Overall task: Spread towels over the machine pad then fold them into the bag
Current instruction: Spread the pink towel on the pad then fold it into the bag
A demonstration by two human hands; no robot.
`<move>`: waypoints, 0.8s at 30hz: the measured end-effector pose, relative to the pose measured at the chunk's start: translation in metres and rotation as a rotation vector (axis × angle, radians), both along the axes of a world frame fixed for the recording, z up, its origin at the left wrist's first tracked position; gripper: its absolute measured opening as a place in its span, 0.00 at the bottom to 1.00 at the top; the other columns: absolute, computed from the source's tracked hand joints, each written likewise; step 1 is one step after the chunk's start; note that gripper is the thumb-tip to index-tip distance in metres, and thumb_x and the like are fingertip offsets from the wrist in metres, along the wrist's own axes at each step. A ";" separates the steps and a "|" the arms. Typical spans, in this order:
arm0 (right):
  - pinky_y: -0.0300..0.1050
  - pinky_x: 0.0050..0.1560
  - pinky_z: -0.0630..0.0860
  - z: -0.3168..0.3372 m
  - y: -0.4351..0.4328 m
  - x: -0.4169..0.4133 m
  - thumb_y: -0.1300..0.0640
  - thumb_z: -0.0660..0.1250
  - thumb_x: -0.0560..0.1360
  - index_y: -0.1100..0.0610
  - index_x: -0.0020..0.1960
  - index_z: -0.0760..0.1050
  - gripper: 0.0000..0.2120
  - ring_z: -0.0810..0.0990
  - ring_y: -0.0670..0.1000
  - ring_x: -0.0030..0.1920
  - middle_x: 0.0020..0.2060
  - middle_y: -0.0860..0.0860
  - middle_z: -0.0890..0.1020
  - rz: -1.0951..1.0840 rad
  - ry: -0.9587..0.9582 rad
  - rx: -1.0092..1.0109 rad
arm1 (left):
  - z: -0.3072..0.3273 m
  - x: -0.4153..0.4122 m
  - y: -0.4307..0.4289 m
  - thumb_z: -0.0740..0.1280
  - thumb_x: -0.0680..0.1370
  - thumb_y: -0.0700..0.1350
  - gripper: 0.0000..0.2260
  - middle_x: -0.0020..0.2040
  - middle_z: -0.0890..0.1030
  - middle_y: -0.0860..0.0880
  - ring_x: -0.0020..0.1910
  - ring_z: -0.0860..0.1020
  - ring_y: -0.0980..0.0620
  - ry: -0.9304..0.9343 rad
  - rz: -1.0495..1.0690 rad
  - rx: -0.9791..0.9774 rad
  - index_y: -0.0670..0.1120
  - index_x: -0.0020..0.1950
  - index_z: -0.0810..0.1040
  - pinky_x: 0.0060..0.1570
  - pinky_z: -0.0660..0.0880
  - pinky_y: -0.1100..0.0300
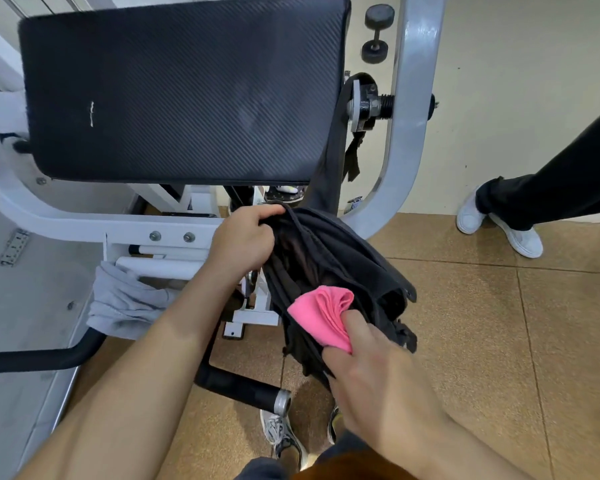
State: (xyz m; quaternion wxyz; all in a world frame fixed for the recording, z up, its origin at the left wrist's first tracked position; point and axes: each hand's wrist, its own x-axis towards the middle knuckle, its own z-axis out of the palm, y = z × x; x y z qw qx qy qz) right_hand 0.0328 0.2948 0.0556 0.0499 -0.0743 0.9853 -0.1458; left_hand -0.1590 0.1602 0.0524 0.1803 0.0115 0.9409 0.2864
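Note:
A black fabric bag (357, 258) hangs by its strap from the machine's right side, just below the black ribbed machine pad (181, 88). My left hand (245, 237) grips the bag's near-left rim and holds the mouth apart. My right hand (371, 368) pinches a folded pink towel (321, 313) at the bag's opening, its front edge over the rim. A grey towel (125, 303) is draped over a white bar of the frame at lower left. The pad's top carries nothing.
The white machine frame (413, 109) curves around the pad. Two black padded handles (243, 386) jut out near my knees. Another person's legs in white shoes (513, 230) stand at right. Two dumbbells (378, 32) lie on the floor behind.

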 end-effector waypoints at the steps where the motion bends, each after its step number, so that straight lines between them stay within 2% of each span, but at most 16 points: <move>1: 0.40 0.24 0.53 0.002 -0.002 -0.003 0.59 0.81 0.48 0.54 0.29 0.71 0.19 0.70 0.51 0.26 0.37 0.53 0.72 -0.015 -0.008 0.006 | -0.002 -0.001 -0.002 0.56 0.72 0.36 0.25 0.59 0.82 0.53 0.53 0.79 0.48 -0.038 0.058 0.103 0.61 0.58 0.79 0.53 0.77 0.53; 2: 0.38 0.24 0.51 0.004 -0.005 -0.005 0.59 0.81 0.47 0.54 0.28 0.70 0.20 0.70 0.51 0.25 0.37 0.53 0.72 -0.036 -0.020 0.002 | -0.002 0.001 -0.003 0.57 0.72 0.37 0.24 0.58 0.82 0.52 0.53 0.79 0.49 -0.054 0.093 0.183 0.60 0.58 0.78 0.55 0.77 0.51; 4: 0.36 0.25 0.47 0.005 -0.010 -0.008 0.58 0.81 0.46 0.54 0.27 0.69 0.21 0.69 0.50 0.25 0.37 0.53 0.72 -0.064 -0.019 -0.015 | -0.001 0.023 -0.005 0.64 0.72 0.40 0.24 0.59 0.76 0.51 0.55 0.77 0.51 -0.048 0.094 0.257 0.59 0.66 0.72 0.57 0.76 0.52; 6: 0.35 0.27 0.44 0.004 -0.012 -0.013 0.59 0.82 0.47 0.53 0.27 0.70 0.20 0.70 0.51 0.25 0.37 0.53 0.74 -0.083 0.028 -0.008 | -0.003 0.058 -0.008 0.71 0.71 0.46 0.34 0.62 0.67 0.51 0.54 0.71 0.53 -0.030 0.114 0.221 0.62 0.71 0.60 0.55 0.71 0.56; 8: 0.36 0.28 0.43 0.005 -0.015 -0.015 0.59 0.82 0.48 0.53 0.27 0.71 0.19 0.71 0.51 0.26 0.37 0.54 0.75 -0.113 0.078 0.006 | -0.009 0.093 -0.013 0.75 0.68 0.50 0.41 0.63 0.64 0.51 0.55 0.71 0.53 -0.039 0.237 0.206 0.62 0.73 0.53 0.55 0.71 0.56; 9: 0.37 0.27 0.46 0.005 -0.016 -0.016 0.59 0.82 0.48 0.53 0.27 0.72 0.18 0.72 0.51 0.27 0.38 0.53 0.75 -0.113 0.096 0.021 | -0.017 0.106 -0.018 0.76 0.67 0.50 0.41 0.63 0.68 0.50 0.56 0.74 0.51 -0.102 0.332 0.261 0.61 0.72 0.54 0.55 0.74 0.53; 10: 0.38 0.27 0.50 0.004 -0.018 -0.015 0.59 0.82 0.49 0.53 0.27 0.73 0.18 0.73 0.51 0.27 0.38 0.53 0.75 -0.100 0.107 0.034 | -0.023 0.114 -0.022 0.75 0.69 0.48 0.36 0.62 0.73 0.48 0.55 0.78 0.49 -0.220 0.448 0.376 0.58 0.71 0.58 0.52 0.78 0.50; 12: 0.38 0.26 0.55 -0.001 -0.020 -0.016 0.59 0.82 0.50 0.53 0.29 0.74 0.17 0.74 0.51 0.29 0.39 0.52 0.74 -0.056 0.097 -0.012 | -0.029 0.120 -0.023 0.68 0.76 0.38 0.17 0.52 0.82 0.44 0.45 0.83 0.48 -0.499 0.636 0.616 0.44 0.64 0.71 0.41 0.81 0.51; 13: 0.37 0.25 0.57 -0.006 -0.021 -0.016 0.59 0.82 0.52 0.53 0.31 0.76 0.16 0.74 0.51 0.31 0.40 0.52 0.73 -0.030 0.075 -0.059 | -0.029 0.119 -0.023 0.64 0.77 0.33 0.11 0.46 0.83 0.42 0.40 0.82 0.48 -0.556 0.697 0.696 0.40 0.59 0.76 0.36 0.81 0.54; 15: 0.36 0.26 0.65 -0.013 -0.017 -0.017 0.54 0.81 0.58 0.51 0.37 0.80 0.11 0.76 0.51 0.35 0.44 0.50 0.72 0.014 0.030 -0.197 | -0.024 0.112 -0.021 0.58 0.78 0.28 0.12 0.37 0.83 0.42 0.33 0.81 0.49 -0.512 0.790 0.830 0.37 0.54 0.79 0.28 0.79 0.58; 16: 0.35 0.29 0.68 -0.017 -0.014 -0.018 0.48 0.79 0.62 0.49 0.39 0.82 0.09 0.76 0.49 0.38 0.45 0.49 0.71 0.021 0.004 -0.299 | -0.021 0.107 -0.022 0.57 0.78 0.28 0.13 0.36 0.83 0.42 0.33 0.81 0.49 -0.474 0.837 0.886 0.37 0.53 0.79 0.28 0.79 0.59; 18: 0.30 0.39 0.68 -0.013 -0.007 -0.025 0.37 0.73 0.65 0.45 0.42 0.84 0.13 0.74 0.42 0.44 0.46 0.46 0.72 -0.065 -0.172 -0.619 | -0.018 0.098 -0.023 0.58 0.78 0.29 0.12 0.38 0.83 0.42 0.34 0.82 0.47 -0.451 0.918 0.951 0.39 0.51 0.80 0.35 0.80 0.58; 20: 0.29 0.42 0.66 -0.014 -0.002 -0.031 0.36 0.70 0.69 0.44 0.44 0.85 0.14 0.74 0.39 0.45 0.45 0.48 0.75 -0.138 -0.351 -0.946 | -0.017 0.094 -0.025 0.61 0.76 0.35 0.08 0.42 0.82 0.40 0.39 0.81 0.44 -0.520 0.956 0.959 0.40 0.48 0.80 0.44 0.78 0.53; 22: 0.32 0.49 0.67 -0.018 0.007 -0.037 0.45 0.68 0.76 0.42 0.49 0.81 0.04 0.75 0.39 0.49 0.49 0.51 0.77 -0.133 -0.400 -0.960 | -0.011 0.090 -0.027 0.64 0.74 0.41 0.09 0.45 0.81 0.39 0.43 0.80 0.43 -0.612 0.924 0.989 0.40 0.48 0.81 0.53 0.76 0.50; 23: 0.37 0.54 0.68 -0.020 0.011 -0.039 0.50 0.67 0.77 0.40 0.52 0.75 0.06 0.75 0.43 0.55 0.55 0.51 0.76 -0.103 -0.424 -0.887 | -0.006 0.087 -0.028 0.65 0.73 0.43 0.11 0.47 0.82 0.39 0.45 0.81 0.42 -0.640 0.879 1.005 0.40 0.51 0.82 0.57 0.75 0.49; 24: 0.42 0.58 0.67 -0.022 0.015 -0.040 0.54 0.66 0.77 0.39 0.55 0.69 0.12 0.73 0.47 0.61 0.59 0.50 0.73 -0.066 -0.451 -0.798 | -0.002 0.086 -0.029 0.66 0.73 0.45 0.14 0.50 0.83 0.40 0.47 0.81 0.42 -0.652 0.816 1.014 0.39 0.54 0.82 0.59 0.75 0.48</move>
